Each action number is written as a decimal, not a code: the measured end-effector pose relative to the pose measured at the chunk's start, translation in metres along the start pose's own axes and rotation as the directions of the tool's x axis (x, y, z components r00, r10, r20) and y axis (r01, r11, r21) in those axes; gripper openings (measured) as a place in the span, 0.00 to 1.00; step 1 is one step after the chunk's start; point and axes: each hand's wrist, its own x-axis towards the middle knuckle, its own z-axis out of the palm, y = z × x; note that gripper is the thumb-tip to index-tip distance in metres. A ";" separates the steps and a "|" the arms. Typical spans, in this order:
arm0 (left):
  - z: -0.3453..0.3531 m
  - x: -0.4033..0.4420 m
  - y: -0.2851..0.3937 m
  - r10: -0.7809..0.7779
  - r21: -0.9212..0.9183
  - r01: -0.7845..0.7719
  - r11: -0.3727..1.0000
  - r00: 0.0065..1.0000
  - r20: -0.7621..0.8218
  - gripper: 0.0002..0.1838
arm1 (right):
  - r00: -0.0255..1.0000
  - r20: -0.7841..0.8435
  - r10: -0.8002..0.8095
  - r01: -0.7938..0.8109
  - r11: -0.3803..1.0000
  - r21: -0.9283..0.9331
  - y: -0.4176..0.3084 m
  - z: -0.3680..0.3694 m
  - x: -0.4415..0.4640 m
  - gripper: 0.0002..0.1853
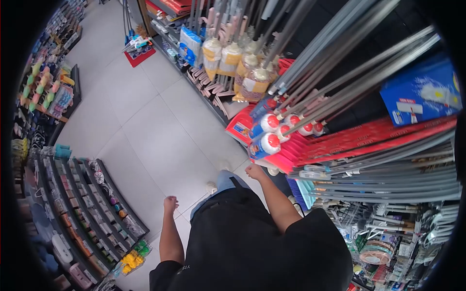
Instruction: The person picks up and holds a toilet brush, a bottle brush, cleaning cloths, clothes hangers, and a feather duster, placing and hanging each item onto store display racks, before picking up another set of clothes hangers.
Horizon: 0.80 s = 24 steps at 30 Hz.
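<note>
My left hand (171, 203) hangs over the aisle floor, its fingers loosely curled, with nothing seen in it. On the other side, my right hand (253, 170) is also curled and holds nothing that I can see. It is nearest to the packaged white mop heads with red caps (265, 144) and the pink dustpans (286, 156), apart from them as far as I can tell. Long grey handles (335, 48) rise from these mops. Farther along the shelf stand mops in clear and yellow wrapping (255, 82).
Grey floor tiles (160, 131) run ahead between the shelves. A curved rack of small goods (87, 208) borders the left side, with yellow items (132, 261) at its foot. A red dustpan (141, 57) stands farther up the aisle. Hanging brushes (388, 228) line the lower right.
</note>
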 end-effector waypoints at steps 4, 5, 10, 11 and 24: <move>-0.011 0.026 0.051 0.059 -0.037 -0.058 0.998 0.998 0.018 0.10 | 0.988 0.088 0.124 -0.115 0.988 -0.099 -0.011 0.015 0.040 0.17; -0.014 0.033 0.058 0.052 -0.041 -0.051 0.998 0.998 0.025 0.10 | 0.985 0.150 0.087 -0.055 0.978 -0.203 -0.009 0.020 0.054 0.18; -0.047 0.077 0.049 -0.128 0.011 0.128 0.992 0.991 0.027 0.09 | 0.917 0.245 0.313 -0.235 0.924 -0.301 -0.032 0.034 0.137 0.19; -0.058 0.079 0.050 -0.123 0.071 0.122 0.990 0.992 0.005 0.09 | 0.915 0.270 0.301 -0.204 0.920 -0.334 -0.043 0.033 0.160 0.18; -0.156 0.174 0.126 -0.299 -0.373 0.185 0.909 0.913 -0.276 0.10 | 0.964 0.211 -0.161 0.225 0.918 -0.326 -0.443 0.035 0.438 0.17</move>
